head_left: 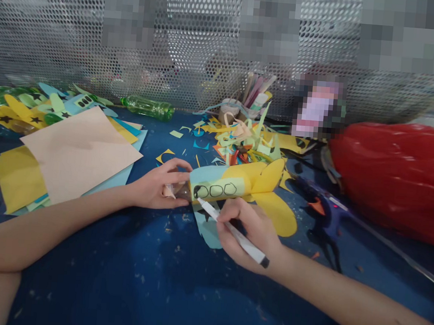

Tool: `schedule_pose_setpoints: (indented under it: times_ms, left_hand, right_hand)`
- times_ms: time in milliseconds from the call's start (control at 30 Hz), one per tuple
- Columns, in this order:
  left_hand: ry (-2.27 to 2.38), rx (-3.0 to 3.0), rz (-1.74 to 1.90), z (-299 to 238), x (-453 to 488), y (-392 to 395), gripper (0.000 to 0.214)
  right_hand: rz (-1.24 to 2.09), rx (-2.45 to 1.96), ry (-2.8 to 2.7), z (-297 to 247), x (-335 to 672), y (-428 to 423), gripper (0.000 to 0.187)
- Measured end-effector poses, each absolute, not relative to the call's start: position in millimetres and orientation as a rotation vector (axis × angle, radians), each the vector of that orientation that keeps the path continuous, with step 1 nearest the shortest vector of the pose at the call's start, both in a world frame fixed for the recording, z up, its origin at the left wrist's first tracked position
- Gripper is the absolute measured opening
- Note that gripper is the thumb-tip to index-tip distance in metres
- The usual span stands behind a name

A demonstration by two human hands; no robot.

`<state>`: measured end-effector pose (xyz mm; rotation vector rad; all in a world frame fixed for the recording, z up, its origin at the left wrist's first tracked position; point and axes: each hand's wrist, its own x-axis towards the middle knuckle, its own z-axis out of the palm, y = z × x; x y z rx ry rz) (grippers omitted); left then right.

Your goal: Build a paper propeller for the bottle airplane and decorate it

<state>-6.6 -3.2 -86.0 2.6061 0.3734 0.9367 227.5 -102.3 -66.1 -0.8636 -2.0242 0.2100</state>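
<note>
A clear plastic bottle (182, 191) lies on its side, wrapped in blue and yellow paper with yellow petal-like fins at its right end. My left hand (161, 184) grips it by the bare end. On a pale green strip (237, 185) along the wrap are black-outlined ovals, the leftmost partly filled in. My right hand (247, 230) holds a white marker (239, 237) with a black end, its tip at that leftmost oval. A light blue paper fin (211, 232) with a dark star shape sticks out below the bottle.
Coloured paper sheets (82, 152) are stacked at the left, with decorated paper-and-bottle pieces (36, 113) behind. A green bottle (148, 108) lies at the back. Paper scraps (241, 134) are heaped near the middle. A purple glue gun (331, 211) and a red plastic bag (396, 171) are at the right.
</note>
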Motion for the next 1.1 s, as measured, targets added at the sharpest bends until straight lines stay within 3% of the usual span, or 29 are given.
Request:
schedule_pose_setpoints:
  times_ms: [1100]
  left_hand:
    - [0.364, 2.598, 0.943, -85.9, -6.2, -2.8, 0.055]
  right_hand:
    - [0.226, -0.846, -2.019, -62.3, 227.1, -102.9, 0.019]
